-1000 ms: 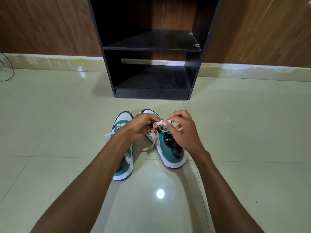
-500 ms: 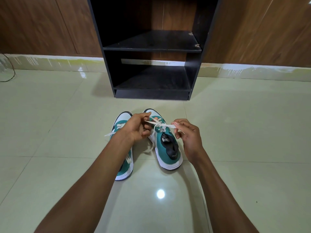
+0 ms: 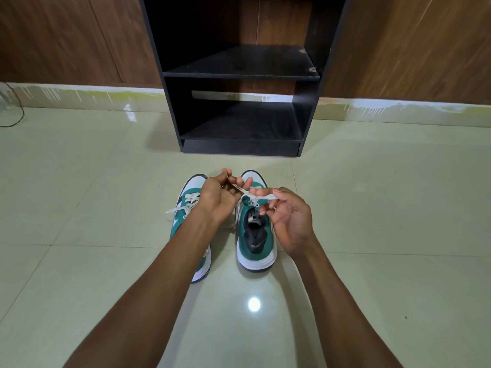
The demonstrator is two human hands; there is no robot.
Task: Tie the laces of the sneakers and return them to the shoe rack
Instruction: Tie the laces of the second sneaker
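Two green-and-white sneakers stand side by side on the floor, toes pointing at the black shoe rack [image 3: 239,75]. The right sneaker [image 3: 256,243] has its white laces [image 3: 253,196] stretched taut above its tongue. My left hand [image 3: 219,197] pinches one lace end up and to the left. My right hand [image 3: 288,221] pinches the other end on the right side. The left sneaker [image 3: 187,197] lies partly under my left forearm, with loose laces trailing off its left side.
The rack has two bare shelves and stands against a brown wood-panelled wall. Glossy cream floor tiles [image 3: 385,208] spread all around. A thin dark cable [image 3: 13,107] curls at the far left by the skirting.
My hands have pulled apart from over the right sneaker, drawing the laces out tight to both sides. The right sneaker has straightened a little.
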